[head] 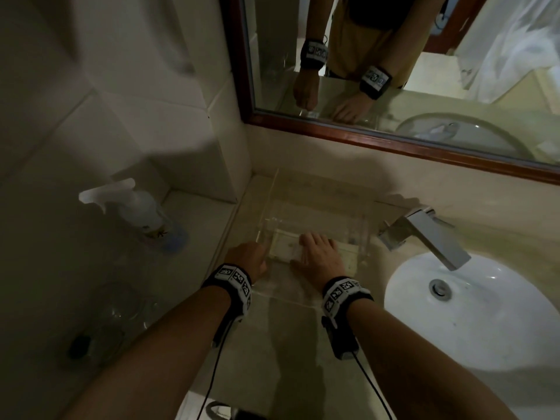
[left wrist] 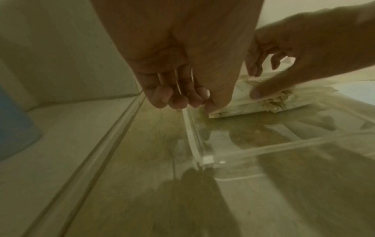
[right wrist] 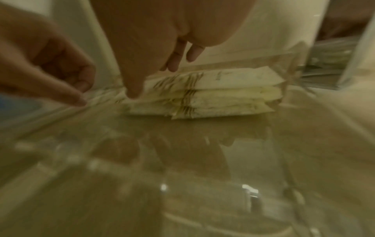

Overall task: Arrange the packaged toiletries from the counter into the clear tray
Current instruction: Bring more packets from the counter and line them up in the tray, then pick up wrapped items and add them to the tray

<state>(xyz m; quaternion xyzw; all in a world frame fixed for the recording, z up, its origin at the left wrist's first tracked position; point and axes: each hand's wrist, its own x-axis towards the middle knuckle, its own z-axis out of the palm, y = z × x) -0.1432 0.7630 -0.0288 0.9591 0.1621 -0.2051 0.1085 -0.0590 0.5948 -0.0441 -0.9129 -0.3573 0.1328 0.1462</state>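
Note:
The clear tray (head: pixel 315 210) sits on the beige counter between the tiled wall and the sink. A stack of white packaged toiletries (head: pixel 285 248) with brown print lies inside it, near the front left. My left hand (head: pixel 248 256) pinches the top of the tray's left wall (left wrist: pixel 192 136) between thumb and curled fingers (left wrist: pixel 172 97). My right hand (head: pixel 321 256) lies over the packets (right wrist: pixel 223 94). Its thumb (right wrist: pixel 134 91) presses on the stack's near end and its fingers reach past the far side. In the left wrist view the thumb (left wrist: pixel 263 94) rests on the top packet (left wrist: pixel 243 105).
A pump soap bottle (head: pixel 142 213) stands on the tiled ledge at left, and a glass (head: pixel 121 304) stands nearer me. The chrome faucet (head: pixel 424 234) and white basin (head: pixel 472 313) lie to the tray's right. A wood-framed mirror (head: pixel 394 71) hangs behind.

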